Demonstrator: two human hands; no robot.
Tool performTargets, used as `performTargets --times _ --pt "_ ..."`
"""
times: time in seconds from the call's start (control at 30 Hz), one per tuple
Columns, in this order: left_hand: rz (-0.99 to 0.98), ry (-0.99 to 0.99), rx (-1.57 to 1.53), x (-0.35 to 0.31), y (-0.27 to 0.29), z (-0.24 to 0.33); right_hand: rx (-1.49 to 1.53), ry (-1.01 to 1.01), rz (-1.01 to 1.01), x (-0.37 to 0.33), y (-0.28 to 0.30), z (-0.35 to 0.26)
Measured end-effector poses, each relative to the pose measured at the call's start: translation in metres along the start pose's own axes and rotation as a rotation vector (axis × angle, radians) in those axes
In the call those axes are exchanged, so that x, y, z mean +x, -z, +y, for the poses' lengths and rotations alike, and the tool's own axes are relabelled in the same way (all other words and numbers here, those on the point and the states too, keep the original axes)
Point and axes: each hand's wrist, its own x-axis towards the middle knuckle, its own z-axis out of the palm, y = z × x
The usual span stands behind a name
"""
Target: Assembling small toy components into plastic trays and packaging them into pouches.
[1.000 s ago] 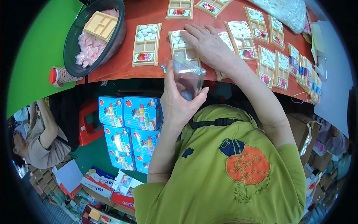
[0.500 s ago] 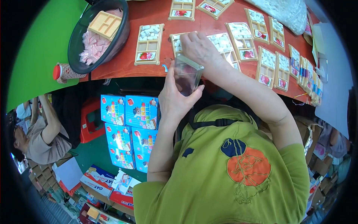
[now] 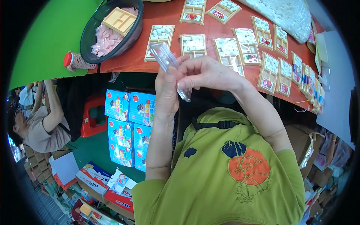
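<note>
My left hand (image 3: 165, 92) is closed around some clear plastic covers (image 3: 164, 56), which look stacked and stand tilted above the table's front edge. The thumb and fingers of my right hand (image 3: 210, 73) pinch the covers' lower right side. Just beyond my hands lies a tan compartment tray (image 3: 193, 53) with white pieces in its large section; its near end is partly hidden by my right hand. Left of it, partly behind the covers, is another tray (image 3: 150, 47) filled with white pieces. To the right sits a tray (image 3: 219, 56) with a glossy sheen.
Several more filled trays (image 3: 268, 74) spread over the red table (image 3: 150, 15). A dark basin (image 3: 138, 32) holds pink packets (image 3: 105, 39) and an empty tan tray (image 3: 120, 21). Blue boxes (image 3: 120, 131) are stacked below, beside a red stool (image 3: 92, 116). Another person (image 3: 45, 127) is at far left.
My right hand has come back from the tray beyond and now grips the covers. That tray shows more white pieces. My left hand has turned the covers edge-on.
</note>
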Motion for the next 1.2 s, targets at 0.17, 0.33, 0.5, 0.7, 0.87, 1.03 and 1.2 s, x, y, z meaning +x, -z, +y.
performTargets --times 0.17,0.33,0.5,0.7,0.87,1.03,1.2 --pt "-0.139 0.039 0.028 -0.003 0.001 -0.003 0.204 -0.133 -0.045 -0.002 0.009 0.010" --pt "-0.153 0.107 -0.004 -0.002 0.001 0.000 0.325 -0.117 -0.025 0.001 0.007 0.016" --pt "-0.119 0.107 0.023 0.001 0.004 -0.002 0.295 -0.129 0.028 -0.001 0.002 0.014" --pt "-0.126 0.127 0.047 0.001 0.010 -0.007 0.236 -0.113 0.051 -0.002 0.002 0.013" --pt "-0.196 0.206 0.013 -0.001 0.011 -0.005 0.324 -0.165 -0.013 -0.003 0.008 0.017" --pt "-0.125 0.182 0.025 0.001 0.016 -0.011 0.241 -0.107 0.031 0.000 0.001 0.022" --pt "0.005 0.173 0.258 0.010 0.045 0.011 0.096 -0.081 0.242 0.000 -0.001 0.003"
